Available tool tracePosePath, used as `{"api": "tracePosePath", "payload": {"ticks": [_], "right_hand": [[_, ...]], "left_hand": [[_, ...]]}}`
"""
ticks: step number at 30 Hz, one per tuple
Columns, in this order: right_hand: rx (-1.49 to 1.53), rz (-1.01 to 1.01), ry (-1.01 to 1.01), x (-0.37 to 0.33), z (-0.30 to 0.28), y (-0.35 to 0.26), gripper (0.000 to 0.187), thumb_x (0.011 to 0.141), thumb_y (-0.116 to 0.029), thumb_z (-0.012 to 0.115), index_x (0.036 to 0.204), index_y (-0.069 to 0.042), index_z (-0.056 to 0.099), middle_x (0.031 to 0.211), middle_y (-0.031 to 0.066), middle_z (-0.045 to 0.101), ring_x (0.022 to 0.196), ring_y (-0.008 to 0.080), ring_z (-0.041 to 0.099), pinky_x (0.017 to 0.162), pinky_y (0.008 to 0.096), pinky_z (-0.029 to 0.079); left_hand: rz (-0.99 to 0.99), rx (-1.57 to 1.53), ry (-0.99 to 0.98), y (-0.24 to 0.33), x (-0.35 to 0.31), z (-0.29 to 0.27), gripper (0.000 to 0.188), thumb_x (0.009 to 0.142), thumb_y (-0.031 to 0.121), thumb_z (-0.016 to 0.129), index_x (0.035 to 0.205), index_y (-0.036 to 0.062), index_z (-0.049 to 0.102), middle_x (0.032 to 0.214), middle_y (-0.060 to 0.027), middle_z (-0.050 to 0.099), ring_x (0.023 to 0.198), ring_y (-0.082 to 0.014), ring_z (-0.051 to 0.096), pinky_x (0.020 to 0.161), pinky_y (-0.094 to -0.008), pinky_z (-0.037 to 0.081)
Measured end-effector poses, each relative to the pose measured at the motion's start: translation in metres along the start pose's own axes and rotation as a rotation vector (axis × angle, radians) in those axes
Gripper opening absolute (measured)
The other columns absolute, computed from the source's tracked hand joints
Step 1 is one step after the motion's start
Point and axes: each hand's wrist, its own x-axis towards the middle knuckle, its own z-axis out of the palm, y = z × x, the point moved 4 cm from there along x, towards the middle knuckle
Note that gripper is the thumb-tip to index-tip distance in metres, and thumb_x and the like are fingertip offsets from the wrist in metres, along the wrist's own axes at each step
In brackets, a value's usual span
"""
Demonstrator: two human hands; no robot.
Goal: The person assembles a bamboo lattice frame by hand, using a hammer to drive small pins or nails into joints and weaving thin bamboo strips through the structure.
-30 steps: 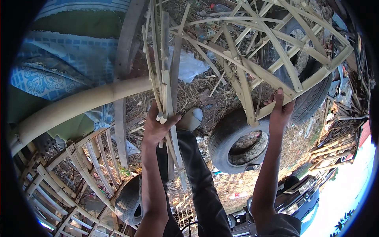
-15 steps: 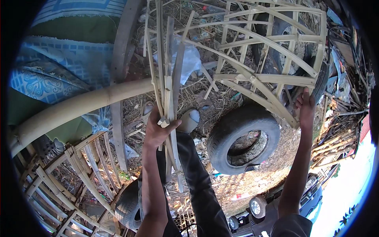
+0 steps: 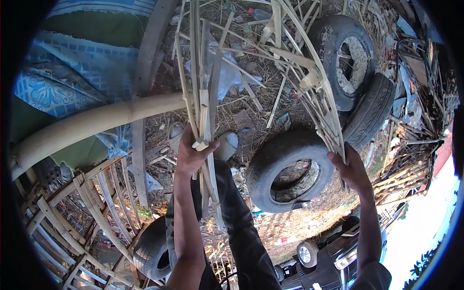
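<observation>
Dry ground [image 3: 251,116] covered with straw and scraps fills the middle of the head view, with a worn tyre [image 3: 290,169] at centre right. Left hand [image 3: 191,154] is closed around the lower strips of a woven bamboo frame [image 3: 232,53], which reaches to the upper centre. Right hand [image 3: 353,169] grips its right edge strips.

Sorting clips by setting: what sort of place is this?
Likely an outdoor yard workshop for bamboo work: a bamboo frame held in both hands, old tyres on littered bare ground, more bamboo lattice nearby.
</observation>
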Motion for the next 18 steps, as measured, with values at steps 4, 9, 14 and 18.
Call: {"api": "tracePosePath", "payload": {"ticks": [4,9,14,18], "right_hand": [[0.016,0.077,0.377,-0.010,0.075,0.031,0.058,0.097,-0.047,0.063,0.094,0.011,0.058,0.064,0.0198,0.057,0.058,0.0250,0.054,0.056,0.0443,0.041],[0.055,0.067,0.588,-0.022,0.096,0.044,0.051,0.100,-0.043,0.061,0.091,0.007,0.058,0.056,0.0148,0.055,0.050,0.0207,0.049,0.049,0.0416,0.037],[-0.020,-0.046,0.652,-0.008,0.026,0.035,0.049,0.101,-0.040,0.061,0.091,0.008,0.063,0.052,0.0060,0.050,0.047,0.0109,0.041,0.043,0.0350,0.029],[-0.237,-0.015,0.526,-0.018,-0.064,0.018,0.048,0.100,-0.039,0.063,0.092,0.008,0.064,0.051,0.0033,0.045,0.046,0.0091,0.035,0.043,0.0348,0.025]], "left_hand": [[0.073,0.080,0.098,0.005,-0.001,-0.008,0.054,0.074,0.008,0.084,0.121,0.0032,0.057,0.092,-0.0035,0.065,0.082,-0.0130,0.062,0.074,-0.0303,0.052],[-0.035,0.064,0.254,0.038,-0.009,-0.018,0.046,0.076,0.011,0.078,0.115,0.0017,0.056,0.091,-0.0073,0.065,0.081,-0.0184,0.063,0.074,-0.0346,0.052],[-0.004,0.039,0.256,0.039,-0.014,-0.030,0.045,0.078,0.008,0.077,0.118,0.0015,0.058,0.098,-0.0085,0.068,0.085,-0.0173,0.067,0.077,-0.0330,0.054],[0.094,0.097,0.200,0.025,-0.011,-0.038,0.046,0.077,0.009,0.078,0.118,0.0009,0.058,0.098,-0.0089,0.068,0.085,-0.0173,0.067,0.076,-0.0332,0.055]]}}
